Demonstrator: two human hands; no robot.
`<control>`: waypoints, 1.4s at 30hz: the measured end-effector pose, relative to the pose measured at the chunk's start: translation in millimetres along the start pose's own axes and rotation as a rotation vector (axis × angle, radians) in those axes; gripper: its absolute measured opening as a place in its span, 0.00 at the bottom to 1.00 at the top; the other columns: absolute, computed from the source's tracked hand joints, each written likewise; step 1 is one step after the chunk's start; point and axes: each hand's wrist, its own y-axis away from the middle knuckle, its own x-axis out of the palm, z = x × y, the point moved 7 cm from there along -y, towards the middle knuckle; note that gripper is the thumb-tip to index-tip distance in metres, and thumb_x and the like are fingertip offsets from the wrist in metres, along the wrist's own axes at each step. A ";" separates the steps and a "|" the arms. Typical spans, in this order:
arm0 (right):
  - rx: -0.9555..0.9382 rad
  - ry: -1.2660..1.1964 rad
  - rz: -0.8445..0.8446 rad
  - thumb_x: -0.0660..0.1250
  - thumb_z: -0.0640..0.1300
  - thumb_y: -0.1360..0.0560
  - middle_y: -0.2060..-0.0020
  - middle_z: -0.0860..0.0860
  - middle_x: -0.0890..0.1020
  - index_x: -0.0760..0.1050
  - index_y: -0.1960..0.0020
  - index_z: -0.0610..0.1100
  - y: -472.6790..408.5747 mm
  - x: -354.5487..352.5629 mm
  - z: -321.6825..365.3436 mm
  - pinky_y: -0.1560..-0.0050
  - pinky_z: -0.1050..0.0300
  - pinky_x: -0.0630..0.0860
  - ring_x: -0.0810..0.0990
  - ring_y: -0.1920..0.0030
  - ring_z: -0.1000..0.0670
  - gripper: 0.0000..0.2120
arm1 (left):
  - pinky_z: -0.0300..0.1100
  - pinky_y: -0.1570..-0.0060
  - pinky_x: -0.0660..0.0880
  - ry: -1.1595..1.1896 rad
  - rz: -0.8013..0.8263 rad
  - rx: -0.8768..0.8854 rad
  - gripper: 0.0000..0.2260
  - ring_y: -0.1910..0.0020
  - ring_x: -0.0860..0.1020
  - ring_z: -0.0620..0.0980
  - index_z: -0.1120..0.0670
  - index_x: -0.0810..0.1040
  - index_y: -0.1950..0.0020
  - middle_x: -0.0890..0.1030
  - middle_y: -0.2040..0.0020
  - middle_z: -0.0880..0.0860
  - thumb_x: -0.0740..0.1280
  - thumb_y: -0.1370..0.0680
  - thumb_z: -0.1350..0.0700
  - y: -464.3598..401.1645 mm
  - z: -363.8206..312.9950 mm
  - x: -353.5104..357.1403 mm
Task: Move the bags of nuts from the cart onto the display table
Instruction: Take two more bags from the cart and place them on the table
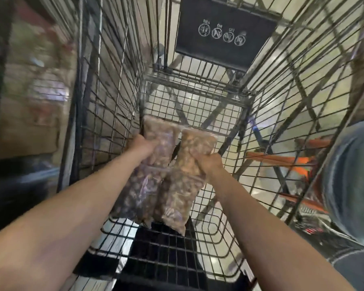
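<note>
I look down into a wire shopping cart (118, 127). Clear plastic bags of nuts lie along its mesh floor in two columns. My left hand (144, 147) grips a far-left bag of darker nuts (160, 133). My right hand (208, 163) grips the far-right bag of paler nuts (198, 148). Two more bags lie nearer me: a dark one (135, 196) on the left and a lighter one (179, 204) on the right. Both forearms reach in from the bottom of the frame. The display table is not in view.
The cart's tall wire sides rise close on left and right. A black folded seat flap with white icons (225, 32) closes the far end. Orange framing (282, 160) and a rounded blue-grey object (351, 185) show through the right wall. Blurred cardboard boxes (29, 91) stand at left.
</note>
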 end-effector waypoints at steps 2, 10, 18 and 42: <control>0.027 -0.060 0.031 0.85 0.64 0.52 0.48 0.45 0.87 0.77 0.38 0.38 1.9 0.3 2.2 0.44 0.44 0.84 0.88 0.51 0.44 0.51 | 0.50 0.40 0.76 0.051 0.084 0.007 0.32 0.37 0.78 0.59 0.62 0.70 0.29 0.78 0.34 0.58 0.72 0.23 0.41 0.0 -3.4 5.4; -0.144 -0.186 0.068 0.85 0.39 0.40 0.41 0.42 0.83 0.70 0.42 0.45 37.3 -12.5 30.1 0.43 0.36 0.83 0.84 0.44 0.40 0.34 | 0.55 0.38 0.77 0.129 0.130 0.198 0.32 0.40 0.79 0.54 0.50 0.70 0.32 0.79 0.37 0.50 0.79 0.30 0.41 31.5 -24.5 -2.0; -0.295 -0.308 0.311 0.89 0.54 0.45 0.41 0.45 0.86 0.69 0.29 0.47 138.3 -59.7 70.4 0.43 0.34 0.82 0.86 0.41 0.40 0.51 | 0.42 0.64 0.80 0.579 0.220 0.141 0.21 0.55 0.85 0.50 0.50 0.75 0.42 0.85 0.48 0.52 0.80 0.30 0.49 128.9 -33.2 -58.8; -0.560 0.169 0.795 0.86 0.45 0.40 0.44 0.41 0.87 0.75 0.34 0.43 457.9 33.0 30.5 0.40 0.31 0.79 0.86 0.44 0.38 0.38 | 0.48 0.57 0.83 1.418 -0.050 0.468 0.14 0.56 0.86 0.53 0.57 0.83 0.44 0.87 0.51 0.56 0.72 0.29 0.61 426.3 208.6 -179.4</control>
